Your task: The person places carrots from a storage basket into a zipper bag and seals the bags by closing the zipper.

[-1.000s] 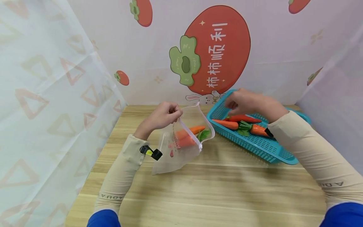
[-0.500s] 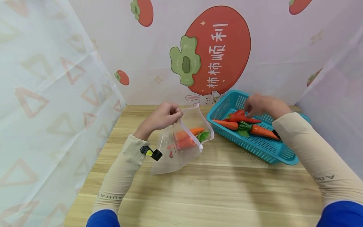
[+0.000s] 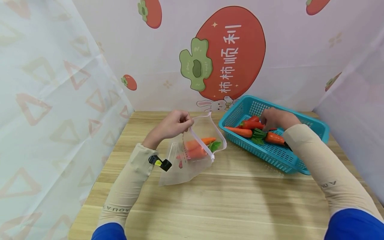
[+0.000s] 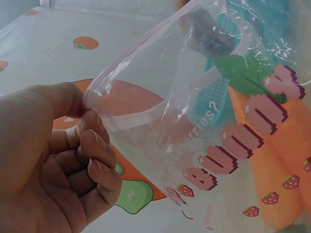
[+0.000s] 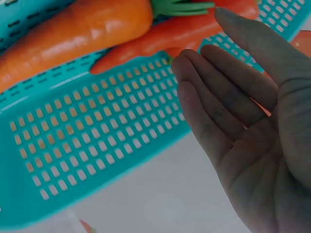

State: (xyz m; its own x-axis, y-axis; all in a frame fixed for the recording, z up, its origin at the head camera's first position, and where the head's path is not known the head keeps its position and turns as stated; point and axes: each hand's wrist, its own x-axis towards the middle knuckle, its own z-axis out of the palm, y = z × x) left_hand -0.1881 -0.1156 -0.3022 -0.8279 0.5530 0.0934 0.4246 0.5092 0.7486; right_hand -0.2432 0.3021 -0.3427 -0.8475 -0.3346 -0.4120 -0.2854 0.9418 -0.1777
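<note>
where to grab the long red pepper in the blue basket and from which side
Probably around the middle of the long red pepper, from above: it lies on its side and tapers to a thin tip, so the thicker body should give a surer hold. The blue basket is open on top, while a carrot crowds the pepper's near side.

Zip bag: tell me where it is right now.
Near the middle of the head view, the zip bag is on the wooden table, left of the teal basket, the left grip pinching its open mouth's edge.
</note>
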